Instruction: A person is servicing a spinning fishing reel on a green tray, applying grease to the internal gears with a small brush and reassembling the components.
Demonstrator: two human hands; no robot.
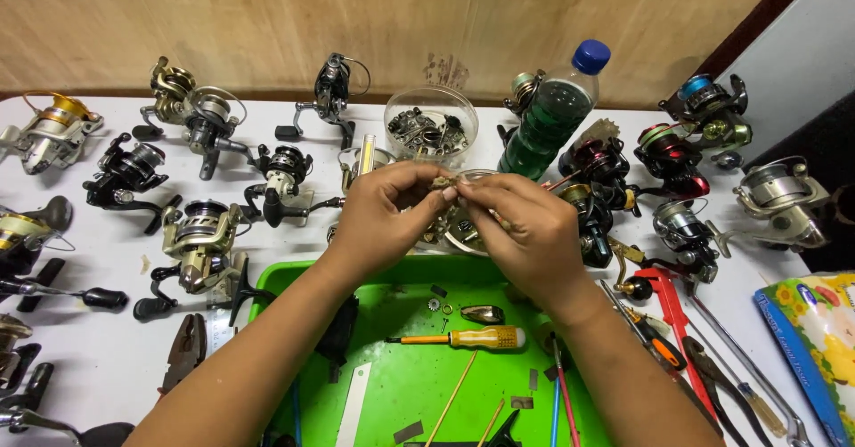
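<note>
Both hands raised over the far edge of a green tray [392,385], meeting at the middle of the view. Left hand [383,220] with fingers pressed together, pinching one end of a small metal part [443,182]; right hand [521,233] with fingertips closed on the other end of the same part, thumbs nearly touching. Part held in the air above the tray's far rim, just in front of a clear round tub [431,125] filled with small dark metal pieces; too small to tell its exact shape. Beside the tub, to the right, a clear plastic bottle [552,113] with a blue cap and green liquid, standing tilted. On the tray below the wrists: a yellow-handled screwdriver [463,337] lying crosswise, a small gear [435,304], a dark oval piece [483,313], thin wooden sticks and flat metal strips. White worktop [107,358] crowded with fishing reels on both sides, among them a gold one [49,131] at far left and a red one [670,155] at right. Pliers [185,351] left of the tray; a red pipe wrench [672,318] and more hand tools right of it. A flowered packet [815,345] at the right edge.
</note>
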